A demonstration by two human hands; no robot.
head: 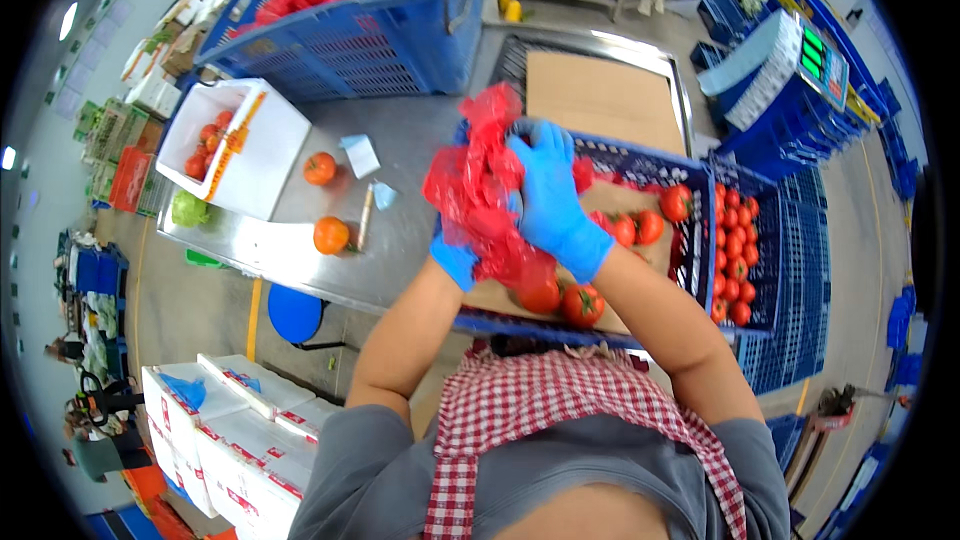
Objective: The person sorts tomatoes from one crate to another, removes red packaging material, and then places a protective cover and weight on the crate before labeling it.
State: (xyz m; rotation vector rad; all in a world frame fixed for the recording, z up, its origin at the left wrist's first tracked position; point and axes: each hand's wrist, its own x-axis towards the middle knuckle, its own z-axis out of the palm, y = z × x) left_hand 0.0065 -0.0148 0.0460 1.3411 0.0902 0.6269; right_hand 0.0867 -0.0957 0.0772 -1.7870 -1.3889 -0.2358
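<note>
Both of my hands wear blue gloves and work above a dark blue plastic crate [694,240] lined with cardboard. My right hand [553,199] grips a crumpled bunch of red plastic net or film [487,195]. Most of my left hand [454,261] is hidden behind that red plastic, and its fingers cannot be seen. Below the bunch, tomatoes [583,305] lie on the cardboard near the crate's front edge. More tomatoes [649,226] sit to the right of my right hand inside the same crate.
A second crate of tomatoes [735,255] stands at the right. On the steel table [300,270] are two loose tomatoes [330,235], a marker-like stick [366,217] and a white foam box [277,157]. Behind stands a large blue basket [367,45] of red plastic. A weighing scale [821,64] is at the far right.
</note>
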